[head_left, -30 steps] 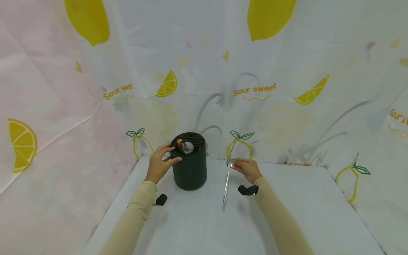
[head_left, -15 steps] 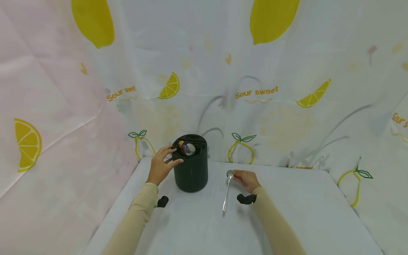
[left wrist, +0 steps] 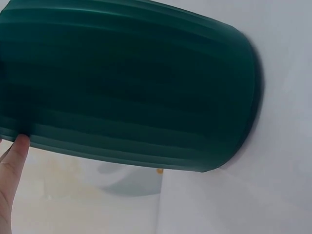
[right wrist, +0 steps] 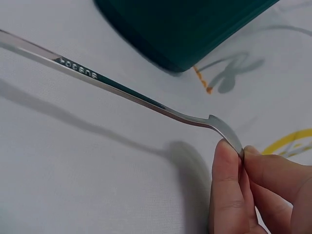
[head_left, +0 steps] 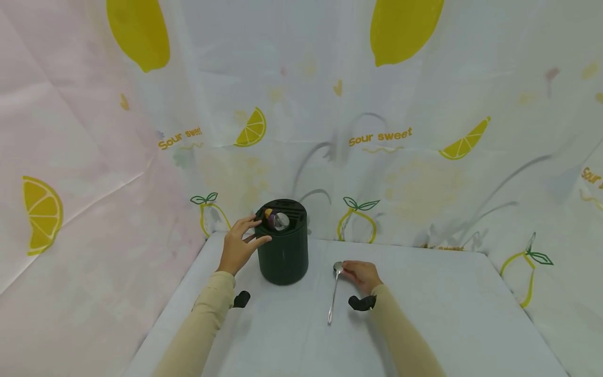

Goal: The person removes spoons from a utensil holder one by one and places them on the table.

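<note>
My right hand (head_left: 363, 275) pinches a long-handled metal spoon (head_left: 334, 298) by the tip of its bowl. In the right wrist view thumb and fingertips meet on that bowl edge, while the spoon's slim handle (right wrist: 117, 90) runs away to the left, with stamped lettering on it and a shadow beneath. A dark green cylindrical utensil holder (head_left: 282, 259) stands upright on the table. At its left rim is my left hand (head_left: 237, 246), thumb and fingers spread and touching it lightly. One finger (left wrist: 14, 163) reaches the holder's ribbed side in the left wrist view.
Inside the holder's slotted top sit a shiny rounded metal piece (head_left: 281, 221) and a purple-and-yellow item (head_left: 270, 215). A white cloth covers the table (head_left: 447, 314). Behind it hangs a lemon-print curtain (head_left: 301, 104) right at the table's back edge.
The right hand has brought the spoon down and toward me, close over the table. My left hand has stayed at the holder's rim, and the head view has shifted slightly.
</note>
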Demonstrator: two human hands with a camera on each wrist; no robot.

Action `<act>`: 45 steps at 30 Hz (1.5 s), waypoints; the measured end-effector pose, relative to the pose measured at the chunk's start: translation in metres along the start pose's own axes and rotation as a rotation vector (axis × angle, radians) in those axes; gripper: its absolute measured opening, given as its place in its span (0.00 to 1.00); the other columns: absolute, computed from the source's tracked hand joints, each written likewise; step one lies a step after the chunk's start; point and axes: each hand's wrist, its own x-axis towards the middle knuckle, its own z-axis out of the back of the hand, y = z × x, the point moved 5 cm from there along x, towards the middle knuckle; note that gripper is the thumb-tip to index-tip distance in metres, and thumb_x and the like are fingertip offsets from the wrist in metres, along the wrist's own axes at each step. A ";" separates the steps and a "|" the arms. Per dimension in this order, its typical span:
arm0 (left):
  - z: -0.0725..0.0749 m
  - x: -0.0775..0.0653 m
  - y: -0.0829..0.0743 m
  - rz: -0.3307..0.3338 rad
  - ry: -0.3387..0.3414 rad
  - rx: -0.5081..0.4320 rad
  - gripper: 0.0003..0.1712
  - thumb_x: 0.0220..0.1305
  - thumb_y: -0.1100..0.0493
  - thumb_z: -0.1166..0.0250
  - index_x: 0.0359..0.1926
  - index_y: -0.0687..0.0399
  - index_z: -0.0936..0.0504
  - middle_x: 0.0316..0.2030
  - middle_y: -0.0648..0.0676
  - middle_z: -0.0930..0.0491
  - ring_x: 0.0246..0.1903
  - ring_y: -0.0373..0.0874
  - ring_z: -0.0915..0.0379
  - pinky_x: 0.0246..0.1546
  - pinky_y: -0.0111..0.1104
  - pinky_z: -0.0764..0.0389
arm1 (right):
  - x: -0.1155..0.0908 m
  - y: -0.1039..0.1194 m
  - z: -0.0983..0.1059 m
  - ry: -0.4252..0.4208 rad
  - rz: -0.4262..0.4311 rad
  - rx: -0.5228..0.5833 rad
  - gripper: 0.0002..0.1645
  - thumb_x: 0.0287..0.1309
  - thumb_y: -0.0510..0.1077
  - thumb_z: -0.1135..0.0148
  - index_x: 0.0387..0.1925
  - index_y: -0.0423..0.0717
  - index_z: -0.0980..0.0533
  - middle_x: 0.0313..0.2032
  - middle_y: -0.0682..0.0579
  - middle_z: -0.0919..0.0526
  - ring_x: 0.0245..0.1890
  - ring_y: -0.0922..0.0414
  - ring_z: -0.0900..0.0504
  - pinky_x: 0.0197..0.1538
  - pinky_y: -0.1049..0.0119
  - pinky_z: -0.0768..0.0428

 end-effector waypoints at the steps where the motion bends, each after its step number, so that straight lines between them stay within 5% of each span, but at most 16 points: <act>1: 0.000 0.000 0.000 0.001 0.000 -0.002 0.34 0.50 0.46 0.24 0.56 0.56 0.19 0.63 0.54 0.29 0.63 0.51 0.35 0.51 0.37 0.18 | -0.001 -0.001 0.000 0.001 -0.001 -0.003 0.18 0.53 0.23 0.37 0.47 0.17 0.26 0.33 0.42 0.16 0.33 0.55 0.15 0.41 0.68 0.14; 12: -0.003 0.000 -0.001 -0.009 -0.005 0.003 0.34 0.50 0.46 0.24 0.56 0.56 0.18 0.62 0.55 0.29 0.63 0.52 0.34 0.50 0.37 0.18 | -0.006 -0.001 0.004 -0.050 0.030 -0.102 0.17 0.53 0.23 0.36 0.46 0.17 0.24 0.34 0.38 0.15 0.30 0.54 0.14 0.37 0.67 0.13; 24: -0.005 0.000 0.001 -0.036 -0.013 0.012 0.33 0.50 0.45 0.24 0.55 0.56 0.18 0.61 0.54 0.28 0.62 0.50 0.33 0.48 0.39 0.16 | -0.011 0.003 0.004 -0.095 0.068 -0.468 0.13 0.54 0.32 0.31 0.40 0.26 0.18 0.31 0.41 0.14 0.25 0.58 0.14 0.32 0.71 0.15; 32: -0.004 -0.002 0.000 -0.018 -0.017 0.021 0.32 0.51 0.47 0.24 0.56 0.55 0.18 0.62 0.53 0.28 0.63 0.50 0.34 0.49 0.37 0.17 | -0.023 0.019 0.016 -0.153 0.153 -0.761 0.17 0.51 0.46 0.26 0.35 0.34 0.15 0.20 0.49 0.14 0.26 0.58 0.14 0.55 0.51 0.23; 39: -0.003 -0.002 0.001 -0.011 -0.015 0.020 0.32 0.51 0.47 0.24 0.56 0.54 0.18 0.62 0.51 0.29 0.62 0.47 0.34 0.49 0.35 0.18 | -0.027 0.027 0.033 -0.178 0.159 -0.768 0.18 0.53 0.47 0.27 0.37 0.34 0.15 0.23 0.48 0.14 0.27 0.57 0.14 0.55 0.49 0.23; 45: -0.002 -0.002 0.004 -0.014 -0.019 0.025 0.32 0.51 0.46 0.24 0.56 0.54 0.18 0.62 0.51 0.29 0.63 0.48 0.34 0.49 0.36 0.17 | -0.029 0.039 0.029 -0.152 0.174 -0.672 0.17 0.53 0.46 0.27 0.37 0.34 0.16 0.28 0.46 0.13 0.27 0.56 0.14 0.40 0.64 0.15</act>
